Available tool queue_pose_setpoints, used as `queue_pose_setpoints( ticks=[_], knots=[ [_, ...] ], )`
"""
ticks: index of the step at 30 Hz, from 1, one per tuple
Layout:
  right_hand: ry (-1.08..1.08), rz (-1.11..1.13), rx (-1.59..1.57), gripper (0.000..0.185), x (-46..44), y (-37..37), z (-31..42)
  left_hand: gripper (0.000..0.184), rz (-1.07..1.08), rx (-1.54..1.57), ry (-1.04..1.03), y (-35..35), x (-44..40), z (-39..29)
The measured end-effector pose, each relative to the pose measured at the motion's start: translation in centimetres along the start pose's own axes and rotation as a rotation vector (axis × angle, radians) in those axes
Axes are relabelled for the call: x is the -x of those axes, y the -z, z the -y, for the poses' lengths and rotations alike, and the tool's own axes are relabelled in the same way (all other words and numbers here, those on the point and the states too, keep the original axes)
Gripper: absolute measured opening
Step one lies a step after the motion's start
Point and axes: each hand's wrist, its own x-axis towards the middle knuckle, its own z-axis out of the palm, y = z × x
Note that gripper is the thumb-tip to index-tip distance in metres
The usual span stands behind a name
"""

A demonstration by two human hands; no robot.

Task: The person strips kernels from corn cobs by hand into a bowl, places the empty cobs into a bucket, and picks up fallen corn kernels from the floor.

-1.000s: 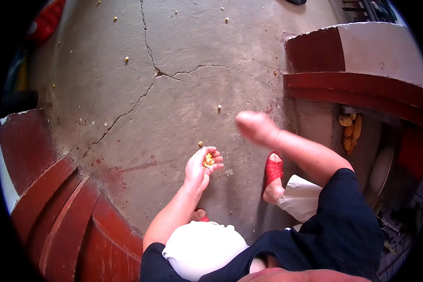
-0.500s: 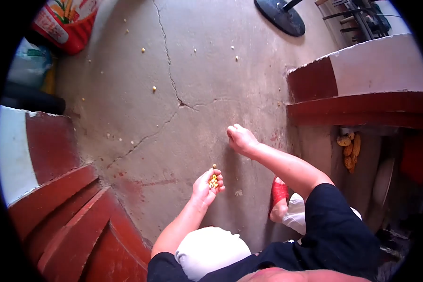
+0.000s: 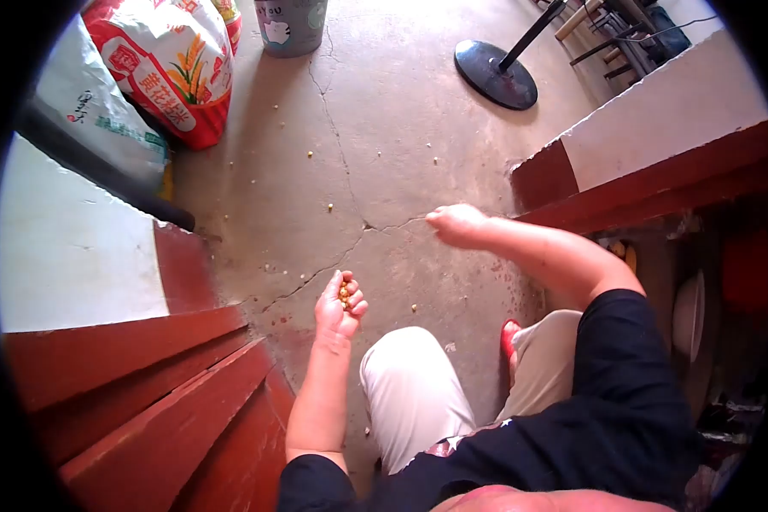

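Note:
My left hand [image 3: 340,309] is cupped, its fingers curled round a small pile of yellow corn kernels [image 3: 344,294] in the palm. Over the floor, farther forward and to the right, my right hand [image 3: 459,226] is closed with its fingertips pressed together. Whatever those fingers may hold is hidden. One loose corn kernel [image 3: 414,307] lies on the concrete floor [image 3: 392,273] to the right of my left hand. Several more kernels are scattered ahead, among them one kernel [image 3: 330,207] near the crack.
Red and white printed sacks [image 3: 175,77] stand at the upper left beside a grey bucket [image 3: 290,30]. A black round stand base [image 3: 497,75] is at the upper right. Red-painted wall edges flank both sides, with wooden boards [image 3: 145,401] at the left.
The view has tilted upward, bringing the bucket and more of the sacks in. In the picture, my left hand has shifted left and its fingers have closed more; my right hand has shifted right.

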Motion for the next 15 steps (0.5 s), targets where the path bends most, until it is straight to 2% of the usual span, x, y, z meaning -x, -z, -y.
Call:
queue_pose_setpoints(
  ticks=[1, 2, 4, 8, 10, 11, 13, 15],
  knots=[
    [-0.099, 0.168, 0.077, 0.014, 0.3, 0.3, -1.5, 0.02, 0.007, 0.042, -0.01, -0.3, 0.9, -0.4],
    [-0.094, 0.269, 0.158, 0.014, 1.1, 1.2, -2.5, 0.02, -0.003, 0.03, -0.006, -1.0, 1.7, -0.8],
    [-0.171, 0.292, 0.228, 0.015, 2.7, 1.8, -4.3, 0.021, 0.024, 0.047, -0.036, -3.0, 2.8, -1.0],
    [-0.171, 0.33, 0.264, 0.015, 1.4, 1.4, -8.1, 0.022, 0.063, -0.001, -0.087, -6.2, 1.5, -2.4],
    [-0.184, 0.169, 0.234, 0.014, -1.1, 0.5, -9.4, 0.023, 0.026, -0.028, -0.094, -7.2, 0.7, -3.2],
    [-0.177, 0.183, 0.231, 0.014, -2.4, -0.4, -10.0, 0.023, 0.001, -0.065, -0.084, -7.6, 0.2, -3.4],
    [-0.357, 0.041, -0.02, 0.014, -6.3, -2.3, -10.8, 0.024, -0.011, -0.128, -0.087, -7.4, -0.1, -3.9],
    [-0.456, -0.015, -0.273, 0.013, -9.4, -5.6, -12.1, 0.024, -0.085, -0.332, -0.021, -7.2, 0.3, -4.4]
  ],
)
